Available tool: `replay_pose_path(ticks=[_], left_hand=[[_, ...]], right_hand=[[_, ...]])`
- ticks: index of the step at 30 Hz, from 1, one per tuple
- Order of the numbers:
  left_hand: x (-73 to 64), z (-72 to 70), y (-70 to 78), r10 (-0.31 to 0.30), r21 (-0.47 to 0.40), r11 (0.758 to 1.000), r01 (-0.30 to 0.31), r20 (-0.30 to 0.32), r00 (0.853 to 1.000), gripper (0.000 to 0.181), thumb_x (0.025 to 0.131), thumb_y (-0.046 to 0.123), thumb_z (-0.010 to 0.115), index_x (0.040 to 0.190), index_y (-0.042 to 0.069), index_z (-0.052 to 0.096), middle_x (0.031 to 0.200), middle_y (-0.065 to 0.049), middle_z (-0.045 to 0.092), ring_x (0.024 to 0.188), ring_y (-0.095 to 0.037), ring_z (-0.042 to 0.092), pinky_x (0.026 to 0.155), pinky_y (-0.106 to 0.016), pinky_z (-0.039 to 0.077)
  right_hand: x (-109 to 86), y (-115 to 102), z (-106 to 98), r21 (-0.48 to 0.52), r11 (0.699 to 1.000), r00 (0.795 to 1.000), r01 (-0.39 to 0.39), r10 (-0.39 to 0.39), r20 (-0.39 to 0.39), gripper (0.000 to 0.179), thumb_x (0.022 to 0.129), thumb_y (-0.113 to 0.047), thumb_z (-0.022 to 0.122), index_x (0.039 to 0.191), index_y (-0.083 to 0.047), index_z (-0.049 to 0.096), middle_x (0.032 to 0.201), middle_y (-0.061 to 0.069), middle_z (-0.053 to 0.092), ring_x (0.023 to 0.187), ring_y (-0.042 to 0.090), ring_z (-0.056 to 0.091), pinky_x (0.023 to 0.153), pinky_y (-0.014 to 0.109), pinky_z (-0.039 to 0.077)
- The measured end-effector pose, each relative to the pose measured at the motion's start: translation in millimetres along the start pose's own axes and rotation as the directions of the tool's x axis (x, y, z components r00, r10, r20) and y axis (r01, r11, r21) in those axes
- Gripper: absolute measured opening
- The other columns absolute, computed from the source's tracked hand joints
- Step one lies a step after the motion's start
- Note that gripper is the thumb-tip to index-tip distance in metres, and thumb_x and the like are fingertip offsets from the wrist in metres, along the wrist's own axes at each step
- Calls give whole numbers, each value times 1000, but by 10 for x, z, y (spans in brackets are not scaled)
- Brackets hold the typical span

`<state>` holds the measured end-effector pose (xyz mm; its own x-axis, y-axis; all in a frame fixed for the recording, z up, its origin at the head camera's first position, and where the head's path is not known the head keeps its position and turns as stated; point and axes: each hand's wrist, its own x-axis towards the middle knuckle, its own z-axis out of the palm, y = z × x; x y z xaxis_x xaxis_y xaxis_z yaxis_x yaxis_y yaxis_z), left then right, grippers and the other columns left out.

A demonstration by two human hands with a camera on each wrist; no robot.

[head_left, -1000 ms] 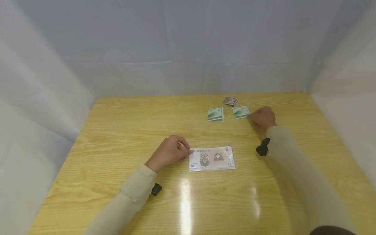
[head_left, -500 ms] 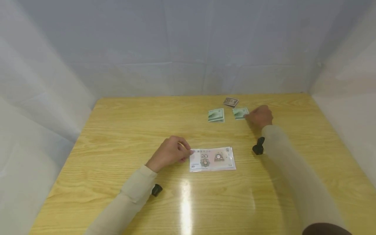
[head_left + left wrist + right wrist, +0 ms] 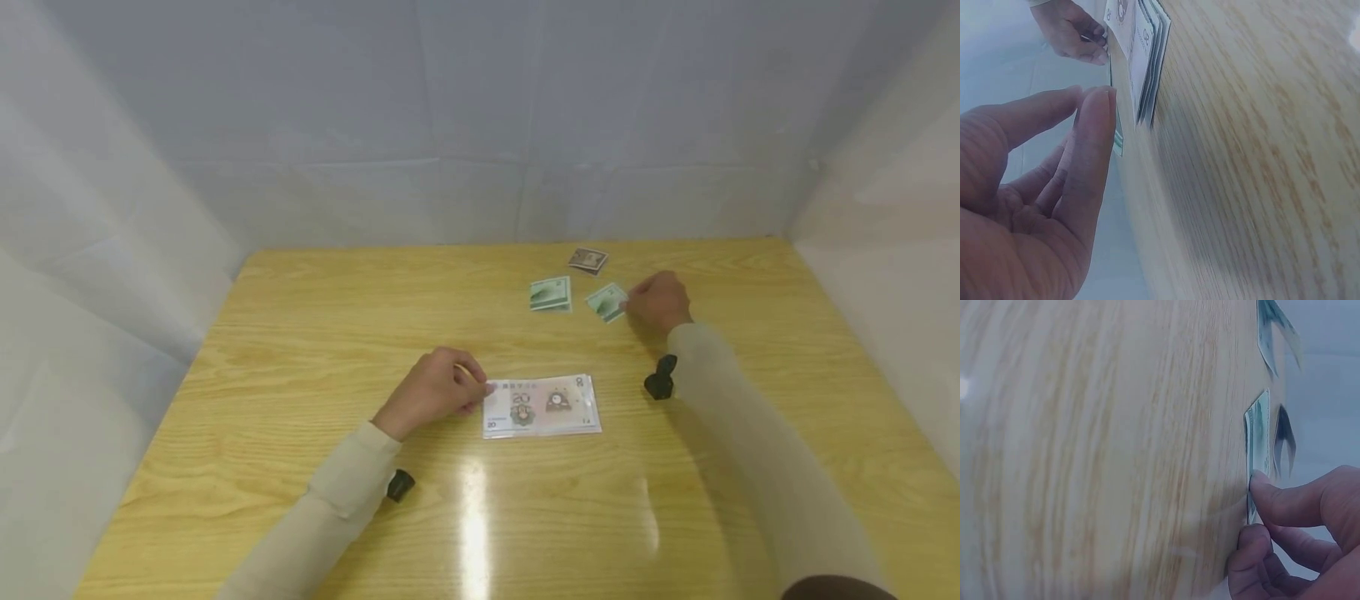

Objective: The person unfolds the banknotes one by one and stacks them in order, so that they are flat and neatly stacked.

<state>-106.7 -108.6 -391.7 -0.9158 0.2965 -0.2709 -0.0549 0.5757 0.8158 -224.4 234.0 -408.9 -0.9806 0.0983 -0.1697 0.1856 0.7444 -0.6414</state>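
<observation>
A stack of pale 20 banknotes (image 3: 543,412) lies on the table in front of me. My left hand (image 3: 435,387) hovers at its left end, thumb and index tips together; in the left wrist view the stack's layered edges (image 3: 1150,69) show beyond those fingertips, with nothing between them. Farther back on the right, my right hand (image 3: 660,302) pinches the right end of a folded green banknote (image 3: 606,302). Seen from the right wrist, the thumb (image 3: 1272,494) lies over this note (image 3: 1260,434), and the other fingers curl beneath.
Left of the held note stands another folded green banknote (image 3: 550,293), slightly sprung apart. A folded brown banknote (image 3: 588,260) lies behind, near the back edge of the wooden table (image 3: 337,308). White sheets (image 3: 480,100) hang behind and on both sides.
My right hand has moved slightly left, and the green banknote in it has turned and shifted toward me. My left hand and the stack have stayed in place.
</observation>
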Motion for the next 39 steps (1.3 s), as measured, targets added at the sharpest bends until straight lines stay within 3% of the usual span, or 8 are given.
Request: replay_pose_path(ticks=[25,39], left_hand=[[16,-26,18,10,-13,1000,-10,-1,1000,11,93,12,75,97,3,71,83,-10,72,69,-23,70,62,-35,62],[33,-58,17,22,2,1000,-22,0,1000,12,93,14,74,98,3,71,81,-10,72,68,-24,70,61,-36,61]], right_hand=[[-13,-48,-3,-17,1000,999,-7,7,46,37,89,-13,73,116,13,65,121,31,62,108,41,56,95,53,50],[-29,-37,15,11,1000,996,-20,19,88,38,90,-13,72,118,12,63,126,30,58,113,43,54,102,57,47]])
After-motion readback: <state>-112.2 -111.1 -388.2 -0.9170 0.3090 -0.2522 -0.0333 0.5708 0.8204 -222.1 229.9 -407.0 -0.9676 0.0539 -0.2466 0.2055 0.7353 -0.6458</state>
